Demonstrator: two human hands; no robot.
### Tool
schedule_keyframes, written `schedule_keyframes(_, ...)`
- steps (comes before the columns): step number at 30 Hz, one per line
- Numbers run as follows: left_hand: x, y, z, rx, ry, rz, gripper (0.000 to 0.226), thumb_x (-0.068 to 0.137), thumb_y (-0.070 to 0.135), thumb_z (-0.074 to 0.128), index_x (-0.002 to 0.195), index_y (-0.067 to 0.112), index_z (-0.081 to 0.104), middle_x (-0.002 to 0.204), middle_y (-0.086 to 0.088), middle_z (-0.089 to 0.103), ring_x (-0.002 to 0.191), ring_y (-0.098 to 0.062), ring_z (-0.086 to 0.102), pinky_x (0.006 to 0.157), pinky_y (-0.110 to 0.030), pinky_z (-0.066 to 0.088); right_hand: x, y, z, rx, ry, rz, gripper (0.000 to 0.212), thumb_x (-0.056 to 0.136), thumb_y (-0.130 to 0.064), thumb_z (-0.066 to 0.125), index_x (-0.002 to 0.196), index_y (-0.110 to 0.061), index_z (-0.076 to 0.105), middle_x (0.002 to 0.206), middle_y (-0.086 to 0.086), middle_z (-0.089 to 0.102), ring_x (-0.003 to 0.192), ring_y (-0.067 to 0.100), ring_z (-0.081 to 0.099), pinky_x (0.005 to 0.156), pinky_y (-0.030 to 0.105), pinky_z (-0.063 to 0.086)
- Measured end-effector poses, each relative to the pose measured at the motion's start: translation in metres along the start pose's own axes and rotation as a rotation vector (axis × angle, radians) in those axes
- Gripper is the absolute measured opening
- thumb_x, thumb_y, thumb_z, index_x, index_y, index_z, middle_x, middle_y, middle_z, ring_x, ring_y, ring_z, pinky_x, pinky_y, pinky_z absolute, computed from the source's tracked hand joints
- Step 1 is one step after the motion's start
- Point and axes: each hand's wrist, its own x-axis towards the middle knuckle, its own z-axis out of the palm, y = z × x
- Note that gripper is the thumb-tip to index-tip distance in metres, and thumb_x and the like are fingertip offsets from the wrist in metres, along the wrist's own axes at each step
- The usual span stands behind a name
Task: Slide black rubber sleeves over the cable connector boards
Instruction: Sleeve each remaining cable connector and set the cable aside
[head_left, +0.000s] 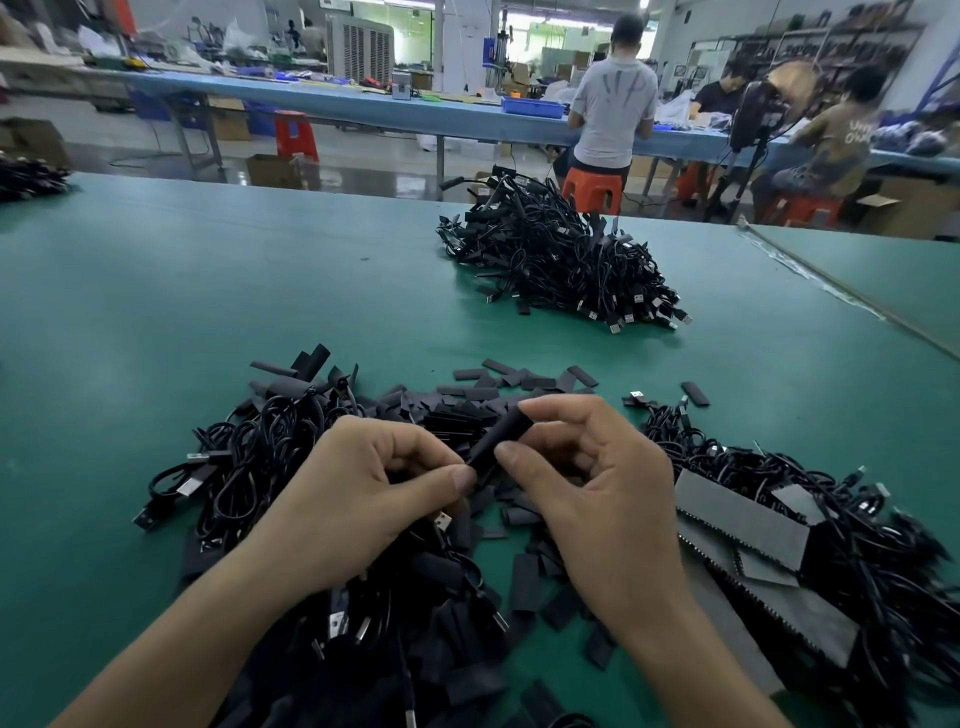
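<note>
Holding the sleeve (501, 437) with both hands, then?

Yes. It is up off the table (156, 312), over the near heap of cables (249, 457), caught between the two hands.

How is each hand set?

The left hand (374, 483) has thumb and forefinger pinched at the sleeve's lower end, the other fingers curled in. The right hand (597, 499) pinches it higher up, forefinger over the top, thumb beneath.

Which way does it lie?

Aslant. Its long axis runs from the left thumb tip up and away to the right forefinger tip. So the open lower mouth faces the left hand, which is the nearer one to it.

And the board?

Hidden. I cannot tell whether it is already inside or only at the mouth. A metal plug (443, 519) hangs just under the left hand, so I judge that hand also keeps the cable.

What would the push need?

I'd say board and sleeve kept in one line, the right hand drawing the sleeve toward the left.

What is the sleeve like?

Matt black, a flattish tube, soft-looking. Loose sleeves (519, 382) lie flat just beyond the hands. The cables are thin, glossy and tangled. A second heap (561, 260) sits well apart, farther up the table.
</note>
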Motion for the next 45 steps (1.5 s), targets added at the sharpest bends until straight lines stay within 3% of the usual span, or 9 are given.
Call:
schedule_keyframes(12,0.0,-0.004,0.002,0.129,-0.006,0.026,0.013,0.086,0.016,0.075,0.078,0.027,0.075,0.069,0.002,0.075,0.066,-0.018,0.072,0.07,-0.033,0.058,-0.001,-0.001,0.004,-0.014,-0.007,0.07,0.015,0.082,-0.02,0.079,0.084,-0.03,0.068,0.078,-0.013,0.072,0.072,0.007,0.071,0.067,0.023,0.057)
schedule_keyframes(16,-0.002,-0.002,0.002,0.096,-0.006,0.064,0.008,0.08,0.04,0.071,0.084,0.033,0.074,0.073,0.003,0.076,0.068,-0.015,0.072,0.069,-0.031,0.059,0.003,-0.008,-0.002,0.137,-0.035,0.163,0.012,0.085,-0.015,0.075,0.082,-0.017,0.064,0.069,0.002,0.072,0.064,0.016,0.071,0.063,0.043,0.06)
schedule_keyframes(21,-0.006,0.001,0.001,0.327,0.016,0.122,0.037,0.081,0.068,0.048,0.08,0.037,0.069,0.06,0.005,0.066,0.04,-0.005,0.047,0.043,-0.018,0.039,0.011,-0.01,-0.013,0.276,0.064,0.249,0.006,0.088,-0.014,0.071,0.085,-0.013,0.067,0.072,0.004,0.074,0.063,0.015,0.071,0.059,0.022,0.056)
schedule_keyframes(25,-0.001,0.003,-0.009,0.438,0.377,0.16,0.04,0.086,0.061,0.05,0.064,0.03,0.064,0.049,0.017,0.056,0.037,-0.004,0.043,0.039,-0.01,0.032,0.016,0.016,-0.037,-0.436,-0.111,0.225,0.014,0.093,-0.031,0.063,0.105,-0.03,0.071,0.087,-0.019,0.07,0.086,0.0,0.067,0.081,0.02,0.056)
schedule_keyframes(28,0.003,0.002,-0.026,0.565,0.624,0.067,0.031,0.089,0.051,0.063,0.063,0.033,0.064,0.05,0.017,0.059,0.047,-0.007,0.055,0.048,-0.022,0.04,0.015,0.03,-0.048,-0.998,-0.222,0.292,0.038,0.095,-0.037,0.06,0.132,-0.029,0.058,0.118,-0.004,0.06,0.111,0.016,0.054,0.097,0.033,0.047)
schedule_keyframes(31,0.004,-0.004,-0.037,0.682,0.689,-0.04,0.014,0.083,0.052,0.069,0.08,0.039,0.066,0.059,0.019,0.056,0.064,-0.02,0.06,0.06,-0.033,0.046,0.014,0.035,-0.045,-1.163,-0.249,0.33,0.039,0.096,-0.041,0.056,0.132,-0.029,0.056,0.122,0.0,0.056,0.113,0.021,0.05,0.095,0.036,0.043)
schedule_keyframes(36,0.002,-0.007,-0.037,0.79,0.597,-0.098,0.043,0.081,0.041,0.075,0.122,0.038,0.061,0.101,0.008,0.043,0.101,-0.027,0.057,0.08,-0.045,0.047,0.015,0.033,-0.048,-0.886,-0.1,0.288,0.018,0.094,-0.022,0.063,0.109,-0.025,0.073,0.101,-0.005,0.072,0.092,0.011,0.065,0.084,0.032,0.055)
schedule_keyframes(39,0.001,0.001,-0.027,0.812,0.637,0.119,0.021,0.085,0.035,0.073,0.106,0.029,0.071,0.09,0.009,0.051,0.089,-0.024,0.058,0.076,-0.039,0.048,0.021,0.02,-0.048,-0.559,-0.037,0.189,0.013,0.09,-0.015,0.07,0.099,-0.023,0.075,0.077,-0.017,0.067,0.072,-0.007,0.061,0.067,0.007,0.047)
schedule_keyframes(45,-0.009,0.014,0.013,0.233,0.231,0.165,0.026,0.083,0.065,0.057,0.09,0.045,0.071,0.079,0.025,0.072,0.065,0.0,0.067,0.057,-0.011,0.05,0.014,-0.017,-0.025,0.042,-0.137,0.052,0.022,0.085,-0.008,0.073,0.094,-0.029,0.071,0.07,-0.009,0.063,0.062,0.006,0.057,0.059,0.022,0.052)
